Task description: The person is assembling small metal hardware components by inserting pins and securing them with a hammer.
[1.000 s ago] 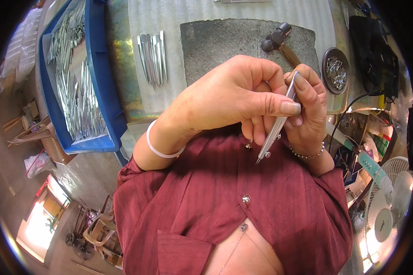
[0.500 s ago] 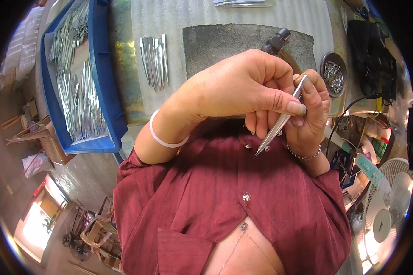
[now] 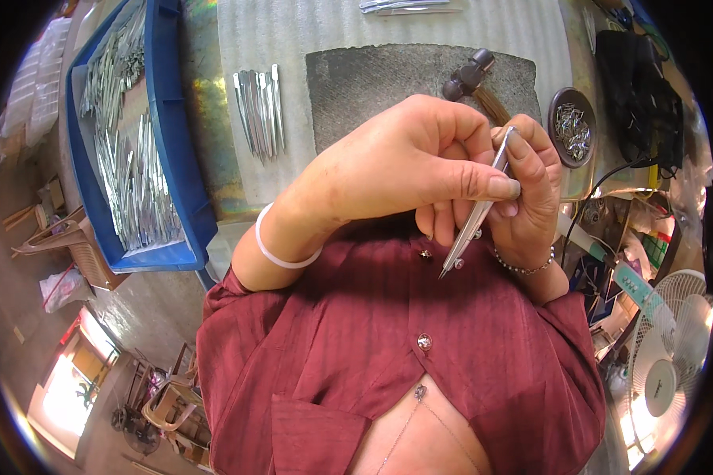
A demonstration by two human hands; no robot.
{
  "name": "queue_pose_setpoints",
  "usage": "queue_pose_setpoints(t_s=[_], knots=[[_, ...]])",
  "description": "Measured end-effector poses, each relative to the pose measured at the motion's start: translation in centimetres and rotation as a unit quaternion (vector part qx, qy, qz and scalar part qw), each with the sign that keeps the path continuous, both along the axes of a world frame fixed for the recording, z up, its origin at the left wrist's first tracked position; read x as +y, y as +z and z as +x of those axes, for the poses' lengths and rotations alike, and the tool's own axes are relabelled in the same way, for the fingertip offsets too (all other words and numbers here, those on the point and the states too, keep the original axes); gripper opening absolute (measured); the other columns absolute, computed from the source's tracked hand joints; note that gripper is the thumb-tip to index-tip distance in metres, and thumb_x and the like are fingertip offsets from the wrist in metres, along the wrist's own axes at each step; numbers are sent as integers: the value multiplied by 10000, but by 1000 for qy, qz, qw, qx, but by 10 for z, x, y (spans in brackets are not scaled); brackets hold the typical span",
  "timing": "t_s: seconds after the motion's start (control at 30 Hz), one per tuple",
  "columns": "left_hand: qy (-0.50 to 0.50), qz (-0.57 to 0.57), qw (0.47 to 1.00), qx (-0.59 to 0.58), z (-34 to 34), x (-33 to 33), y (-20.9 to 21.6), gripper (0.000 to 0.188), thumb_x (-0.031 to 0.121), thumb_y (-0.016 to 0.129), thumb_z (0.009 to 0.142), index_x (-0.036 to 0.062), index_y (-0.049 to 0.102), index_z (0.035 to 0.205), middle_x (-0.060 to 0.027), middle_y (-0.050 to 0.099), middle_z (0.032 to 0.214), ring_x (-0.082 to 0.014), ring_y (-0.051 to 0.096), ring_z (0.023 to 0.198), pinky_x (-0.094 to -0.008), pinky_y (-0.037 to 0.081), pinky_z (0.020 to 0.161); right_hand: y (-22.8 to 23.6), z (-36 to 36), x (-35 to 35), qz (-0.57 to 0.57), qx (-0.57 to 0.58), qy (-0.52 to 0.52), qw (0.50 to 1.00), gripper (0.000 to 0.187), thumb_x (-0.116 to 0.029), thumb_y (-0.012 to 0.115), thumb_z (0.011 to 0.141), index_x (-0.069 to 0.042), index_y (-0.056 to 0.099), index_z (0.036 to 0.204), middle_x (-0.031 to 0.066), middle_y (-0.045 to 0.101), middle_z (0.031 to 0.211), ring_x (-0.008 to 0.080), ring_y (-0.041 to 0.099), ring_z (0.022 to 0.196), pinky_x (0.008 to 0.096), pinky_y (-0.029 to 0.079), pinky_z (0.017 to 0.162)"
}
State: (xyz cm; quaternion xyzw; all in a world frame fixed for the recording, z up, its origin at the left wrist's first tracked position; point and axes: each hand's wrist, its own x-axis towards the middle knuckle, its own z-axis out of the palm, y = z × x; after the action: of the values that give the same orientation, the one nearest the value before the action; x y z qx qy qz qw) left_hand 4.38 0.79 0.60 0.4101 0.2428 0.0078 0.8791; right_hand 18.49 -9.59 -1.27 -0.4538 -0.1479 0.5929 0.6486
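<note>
In front of my chest, both hands are closed on one slim silver pointed tool [image 3: 477, 214], which looks like a pair of tweezers. My left hand [image 3: 424, 162] presses its thumb against the upper part of the shaft. Around the upper end curl the fingers of my right hand [image 3: 532, 186], with the thumb partly hidden. The point slants down toward my shirt, and a small shiny round bit sticks out beside the lower shaft. Just beyond my hands lies a hammer [image 3: 469, 74] on a dark rough slab [image 3: 364, 91]; its wooden handle runs partly behind my fingers.
Several thin metal pieces [image 3: 258, 111] lie in a row left of the slab. A blue bin [image 3: 174, 134] full of similar pieces stands further left. A dark round dish [image 3: 558, 111] of small metal parts sits right of the hammer. A fan [image 3: 659, 380] stands at lower right.
The view has shifted slightly, so the hammer's head shows more fully. Both hands keep hold of the pointed tool in nearly the same pose.
</note>
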Motion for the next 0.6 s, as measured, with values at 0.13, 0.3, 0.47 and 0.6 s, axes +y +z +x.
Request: queue_pose_setpoints(t_s=[0.13,0.3,0.47,0.6], knots=[[47,-2,999,17,-5,-9,1,210,165,693,840,39,546,759,-41,609,591,-82,573,439,-152,399,374,-4,0,2,1,14,34,999,136,-146,567,915,-53,539,819,9,530,613,19,349,408,168,276,354],[46,7,999,16,-7,-8,-1,232,177,683,848,25,535,756,-58,616,598,-103,582,448,-180,420,380,0,-8,4,-6,-12,29,999,160,-191,542,926,-39,550,878,-36,495,589,-15,313,402,143,219,364],[62,-6,998,18,-6,-8,-2,188,127,686,842,35,545,758,-46,621,612,-76,554,425,-159,380,359,1,-7,5,-26,-8,23,999,170,-197,544,927,-34,550,880,-28,501,587,-13,315,391,142,228,347],[63,-6,998,13,-4,-8,-5,186,130,684,843,36,546,760,-55,633,627,-76,553,425,-158,379,359,-2,-5,5,-23,-3,21,1000,166,-192,536,931,-33,551,883,-30,500,586,-13,318,389,141,230,346]])
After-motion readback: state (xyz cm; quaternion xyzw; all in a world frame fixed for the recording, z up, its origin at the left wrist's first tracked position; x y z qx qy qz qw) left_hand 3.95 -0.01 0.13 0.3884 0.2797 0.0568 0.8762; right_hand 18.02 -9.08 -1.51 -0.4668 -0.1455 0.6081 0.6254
